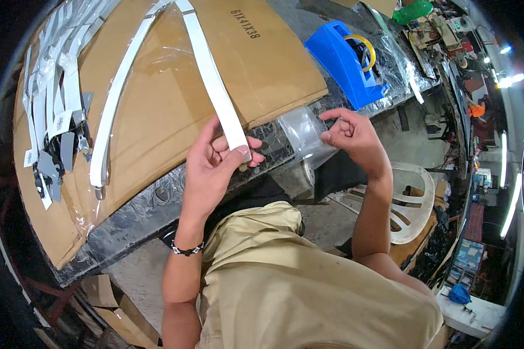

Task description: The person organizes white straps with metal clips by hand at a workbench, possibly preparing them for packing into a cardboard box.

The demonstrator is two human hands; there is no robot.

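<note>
A long white strap [206, 70] loops across the brown cardboard [262, 70], and its near end is pinched between the thumb and fingers of my left hand [218, 154]. The strap's other length runs down on the left to a metal clip [99, 192]. To the right, my right hand [352, 136] has its thumb and index finger curled close together beside a clear plastic bag [308, 136]. Whether its fingertips grip the bag's edge is hard to make out. The bag lies over the table's near edge.
A bundle of white straps with grey tags [58, 116] lies on the cardboard's left. A blue tape dispenser [340, 64] with a yellow roll [364, 52] stands at the back right. A white plastic chair [416, 200] is beyond my right arm. An open carton [119, 311] sits below left.
</note>
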